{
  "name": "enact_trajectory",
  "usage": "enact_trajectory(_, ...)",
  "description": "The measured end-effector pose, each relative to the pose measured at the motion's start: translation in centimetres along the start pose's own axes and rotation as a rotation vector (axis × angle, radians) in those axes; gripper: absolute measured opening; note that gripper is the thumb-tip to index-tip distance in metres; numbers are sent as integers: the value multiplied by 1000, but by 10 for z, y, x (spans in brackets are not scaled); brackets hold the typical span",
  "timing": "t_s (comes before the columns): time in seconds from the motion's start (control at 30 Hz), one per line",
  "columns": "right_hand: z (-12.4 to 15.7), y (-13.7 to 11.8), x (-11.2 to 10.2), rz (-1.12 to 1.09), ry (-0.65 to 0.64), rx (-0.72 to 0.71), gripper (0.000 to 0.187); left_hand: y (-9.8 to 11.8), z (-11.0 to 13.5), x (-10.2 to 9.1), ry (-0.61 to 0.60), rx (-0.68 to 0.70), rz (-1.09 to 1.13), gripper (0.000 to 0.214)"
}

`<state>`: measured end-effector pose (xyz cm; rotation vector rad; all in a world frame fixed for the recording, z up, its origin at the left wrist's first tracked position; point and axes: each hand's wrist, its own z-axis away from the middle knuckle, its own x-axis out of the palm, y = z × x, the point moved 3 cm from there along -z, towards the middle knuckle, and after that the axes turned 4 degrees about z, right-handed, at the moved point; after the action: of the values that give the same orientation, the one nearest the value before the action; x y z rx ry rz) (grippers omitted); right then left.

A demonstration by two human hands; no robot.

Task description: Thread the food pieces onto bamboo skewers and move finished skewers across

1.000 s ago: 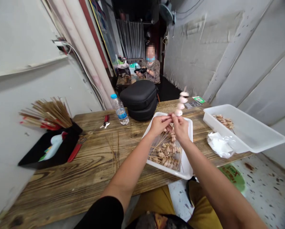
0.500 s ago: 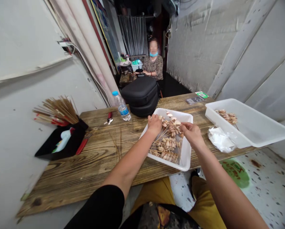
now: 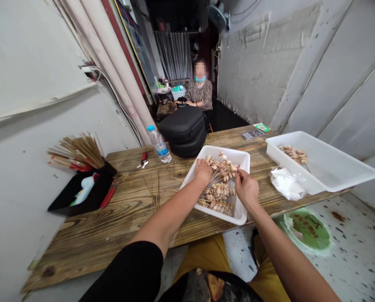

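Note:
A white plastic tray [image 3: 244, 158] sits on the wooden table in front of me, filled with several meat skewers [image 3: 220, 184]. My left hand [image 3: 203, 170] rests over the left side of the pile, fingers curled down onto the sticks. My right hand [image 3: 246, 187] is at the right side of the pile, fingers pinched together among the skewers. What exactly each hand holds is hidden by the fingers.
A second white tray [image 3: 332, 167] with some meat stands at the right, a crumpled plastic bag [image 3: 286, 183] beside it. Black cases [image 3: 184, 130], a water bottle [image 3: 159, 144], keys [image 3: 142, 160], a black box of bamboo sticks [image 3: 80, 167] and loose sticks [image 3: 152, 191] lie left. A person [image 3: 200, 90] sits beyond.
A second ago both hands held a skewer with three pale pieces upright above the tray. They have since come down into the tray and now rest on the skewer pile.

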<state>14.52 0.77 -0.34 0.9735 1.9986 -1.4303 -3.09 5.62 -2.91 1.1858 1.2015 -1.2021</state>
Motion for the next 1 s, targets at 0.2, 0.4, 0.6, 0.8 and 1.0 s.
enact_trajectory(0.2,3,1,-1,20,31,-54,38,-6,-3,-5,13,29,176,25)
enact_trajectory(0.4,4,0,-2,23,34,-60,39,-9,-7,-7,-4,12,320,18)
enact_trajectory(0.6,5,0,-4,11,54,-67,38,-19,-7,-16,93,-24,480,8)
enact_trajectory(0.8,4,-5,-2,106,-25,-91,38,-27,-14,-22,165,-236,1042,12)
enact_trajectory(1.0,7,-12,-8,195,-148,-155,33,-17,-14,-26,31,-282,1936,21)
